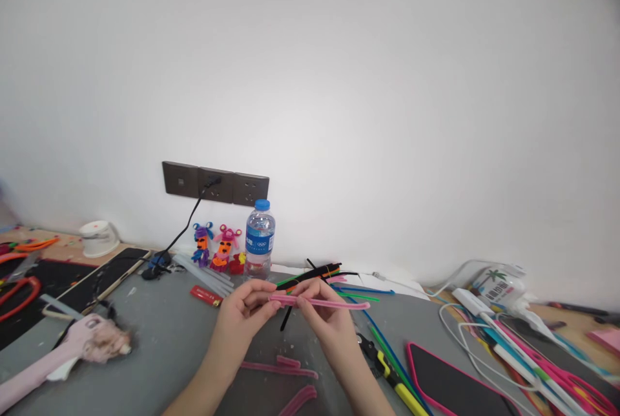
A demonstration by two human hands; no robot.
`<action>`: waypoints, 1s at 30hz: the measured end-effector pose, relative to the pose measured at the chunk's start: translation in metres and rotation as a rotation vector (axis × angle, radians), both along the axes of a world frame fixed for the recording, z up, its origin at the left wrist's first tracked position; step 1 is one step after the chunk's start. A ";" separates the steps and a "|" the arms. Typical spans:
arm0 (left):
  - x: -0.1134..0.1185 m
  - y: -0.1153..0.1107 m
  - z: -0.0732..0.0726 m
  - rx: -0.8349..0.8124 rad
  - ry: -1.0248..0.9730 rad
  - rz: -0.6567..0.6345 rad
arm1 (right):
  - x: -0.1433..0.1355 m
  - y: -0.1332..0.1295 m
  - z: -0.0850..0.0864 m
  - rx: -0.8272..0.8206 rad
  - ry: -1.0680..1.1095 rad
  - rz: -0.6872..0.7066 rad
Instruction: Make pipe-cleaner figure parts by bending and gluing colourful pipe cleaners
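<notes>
Between both hands, above the grey mat (194, 364), is a pink pipe cleaner (339, 303). My left hand (249, 306) pinches its left end between thumb and fingers. Close beside it, my right hand (320, 309) is closed on the same pipe cleaner, whose free end sticks out to the right. Below the hands lie more pink pipe cleaner pieces (281, 369), some of them short. Behind the fingers is a bundle of black pipe cleaners (314, 274), partly hidden.
A water bottle (260, 241) stands by the wall next to small pipe cleaner figures (225, 249). At left lies a pink glue gun (82, 345). Pliers (387, 367) and a pink-edged phone (453, 380) lie at right, near white cables (460, 345) and pink scissors (576, 384).
</notes>
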State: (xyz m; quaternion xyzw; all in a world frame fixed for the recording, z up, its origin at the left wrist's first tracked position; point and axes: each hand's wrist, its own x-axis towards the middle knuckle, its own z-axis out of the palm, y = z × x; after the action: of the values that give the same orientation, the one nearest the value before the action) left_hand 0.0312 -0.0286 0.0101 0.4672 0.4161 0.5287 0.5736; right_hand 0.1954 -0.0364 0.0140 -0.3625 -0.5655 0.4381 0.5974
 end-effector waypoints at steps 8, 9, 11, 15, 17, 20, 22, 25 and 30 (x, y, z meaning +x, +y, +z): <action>0.000 -0.002 0.005 0.003 -0.020 -0.028 | 0.002 -0.001 0.002 -0.002 -0.078 0.030; -0.001 -0.002 0.005 0.002 -0.023 -0.032 | 0.002 -0.001 0.002 -0.004 -0.082 0.034; -0.001 -0.002 0.004 0.007 -0.030 -0.039 | 0.002 -0.001 0.002 -0.007 -0.081 0.039; -0.001 -0.001 0.002 0.029 -0.039 -0.058 | 0.003 -0.001 0.001 -0.026 -0.076 0.075; -0.001 -0.001 0.002 0.044 -0.035 -0.060 | 0.004 -0.001 0.000 -0.030 -0.063 0.102; 0.000 -0.002 0.005 0.074 -0.018 -0.048 | 0.004 -0.002 0.001 -0.048 -0.037 0.137; 0.000 -0.003 0.006 0.071 -0.033 -0.041 | 0.005 -0.003 0.004 -0.068 -0.032 0.148; 0.000 -0.004 0.006 0.016 -0.092 -0.041 | 0.009 -0.005 0.009 -0.098 -0.058 0.193; 0.000 -0.004 0.005 -0.050 -0.168 -0.079 | 0.015 -0.006 0.015 -0.143 -0.077 0.258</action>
State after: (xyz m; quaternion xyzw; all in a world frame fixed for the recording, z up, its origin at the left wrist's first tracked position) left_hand 0.0313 -0.0323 0.0146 0.4230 0.3606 0.5325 0.6384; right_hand 0.2104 -0.0426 0.0292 -0.3449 -0.5974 0.5360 0.4867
